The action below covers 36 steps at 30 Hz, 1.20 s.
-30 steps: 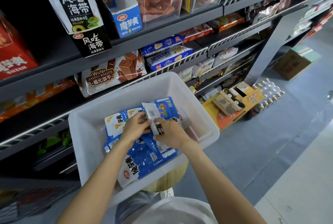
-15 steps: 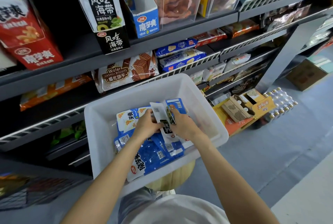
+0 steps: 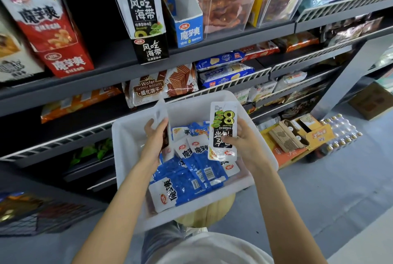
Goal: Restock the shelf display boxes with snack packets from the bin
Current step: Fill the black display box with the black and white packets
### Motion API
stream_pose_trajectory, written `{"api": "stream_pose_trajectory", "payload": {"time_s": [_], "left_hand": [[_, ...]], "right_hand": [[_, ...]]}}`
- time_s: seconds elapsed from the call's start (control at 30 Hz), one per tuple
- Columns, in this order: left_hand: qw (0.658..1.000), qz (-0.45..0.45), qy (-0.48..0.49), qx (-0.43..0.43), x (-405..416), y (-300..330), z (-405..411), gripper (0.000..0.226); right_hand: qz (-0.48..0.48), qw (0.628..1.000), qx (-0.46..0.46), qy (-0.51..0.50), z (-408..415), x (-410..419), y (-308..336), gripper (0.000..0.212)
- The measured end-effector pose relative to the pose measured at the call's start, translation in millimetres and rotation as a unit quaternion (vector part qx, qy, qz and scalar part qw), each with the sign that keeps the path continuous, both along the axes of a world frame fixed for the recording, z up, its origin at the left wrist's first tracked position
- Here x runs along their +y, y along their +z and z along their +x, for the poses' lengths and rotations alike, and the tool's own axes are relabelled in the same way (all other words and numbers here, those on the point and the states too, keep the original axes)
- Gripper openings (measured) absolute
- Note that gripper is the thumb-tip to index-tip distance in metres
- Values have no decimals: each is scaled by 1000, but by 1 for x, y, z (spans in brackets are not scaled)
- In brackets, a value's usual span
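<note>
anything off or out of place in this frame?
Minor only. The black-and-white packet gripped by the right hand is upside down, its print inverted against the matching display box on the shelf. Blue packets lie jumbled in the white bin. Nothing looks spilled or torn.

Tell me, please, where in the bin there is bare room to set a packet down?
Bare floor shows in the bin along its left wall, beside the left hand, and in the far right corner. The middle and near side are crowded with blue packets.
</note>
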<state>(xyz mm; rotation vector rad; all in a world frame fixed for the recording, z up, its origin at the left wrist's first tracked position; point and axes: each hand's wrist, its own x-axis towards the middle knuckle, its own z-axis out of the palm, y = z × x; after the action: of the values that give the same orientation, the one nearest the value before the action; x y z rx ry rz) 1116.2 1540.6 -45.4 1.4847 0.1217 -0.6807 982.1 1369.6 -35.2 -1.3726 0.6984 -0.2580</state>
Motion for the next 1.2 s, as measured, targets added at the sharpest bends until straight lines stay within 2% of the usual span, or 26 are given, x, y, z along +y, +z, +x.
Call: {"api": "stream_pose_trajectory", "payload": {"time_s": [0.07,0.13,0.17,0.27,0.37,0.47,0.53,0.6,0.67,0.7,0.77,0.83,0.93,1.0,1.07,1.13,1.2], "left_hand": [[995,-84,-7,53,5,9,-2,49],[973,-187,-7,134,11,19,-2,41],[966,-206,-17,158,14,22,-2,36],[974,-174,-11,144,20,29,-3,28],[985,-159,3,70,24,30,-1,23],[997,-80,5,4,30,33,2,20],[999,-49,17,-4,35,36,3,21],[998,-52,-4,34,43,40,3,37],[995,-68,-43,63,54,38,4,70],[994,-68,-58,55,58,39,3,80],[996,-44,-80,-10,67,41,1,85],[988,30,-96,-117,73,53,2,83],[945,169,-89,-266,82,86,14,64],[911,215,-72,-344,89,111,25,43],[894,212,-35,-393,93,139,35,28],[893,164,-6,-420,93,163,45,25],[887,131,1,-442,87,181,57,27]], "right_hand": [[1,1000,4,6,2,6,-4,57],[1,1000,11,6,4,9,-6,51],[-3,1000,14,6,5,9,-5,48],[-5,1000,9,14,8,11,-1,44],[-10,1000,-6,20,10,14,5,45],[-9,999,-23,38,12,15,11,44],[-1,998,-37,45,14,15,14,42],[13,997,-53,48,18,17,18,40],[31,997,-60,45,22,19,22,41],[29,997,-56,49,25,20,23,42],[-15,997,-28,70,31,19,27,42],[-75,990,19,116,37,14,33,50],[-128,965,46,226,43,7,47,66],[-159,954,44,250,47,3,58,68],[-266,938,44,218,53,-1,72,61],[-388,908,40,153,63,-6,87,46],[-408,910,8,75,73,-11,100,38]]}}
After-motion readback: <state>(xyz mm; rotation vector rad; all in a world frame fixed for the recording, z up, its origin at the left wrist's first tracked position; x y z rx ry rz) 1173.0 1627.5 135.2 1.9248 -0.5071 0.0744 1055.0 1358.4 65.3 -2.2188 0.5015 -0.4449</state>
